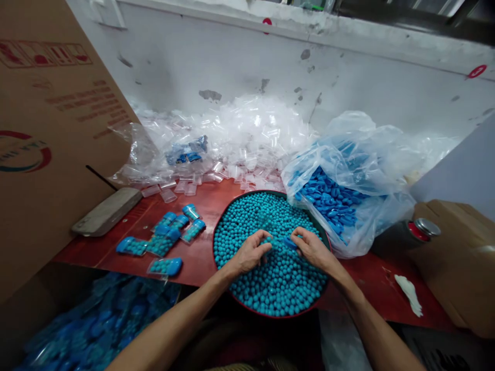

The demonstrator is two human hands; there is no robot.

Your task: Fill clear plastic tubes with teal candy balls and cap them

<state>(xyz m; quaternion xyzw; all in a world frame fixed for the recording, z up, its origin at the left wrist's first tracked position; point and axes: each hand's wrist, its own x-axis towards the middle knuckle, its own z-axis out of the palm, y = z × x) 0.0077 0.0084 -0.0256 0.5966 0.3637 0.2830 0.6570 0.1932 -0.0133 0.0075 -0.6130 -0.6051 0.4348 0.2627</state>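
Both of my hands are above a round, dark-rimmed tub (pixel 330 242) full of small teal balls (pixel 278 293). My left hand (pixel 251 253) has its thumb and fingers curled together; what they hold blends into the balls behind and I cannot make it out. My right hand (pixel 311 248) pinches a blue cap (pixel 289 242) close to the left fingertips. On the red table to the left lie several small clear containers with blue caps and teal balls inside, among them one container (pixel 166 266) at the front edge.
A heap of clear containers (pixel 247 149) lies along the wall. An open plastic bag of blue caps (pixel 332 198) stands behind the tub to the right. Cardboard boxes (pixel 58 129) flank the table (pixel 197 268). A flask (pixel 419 229) lies at right; filled packs (pixel 108 319) are below left.
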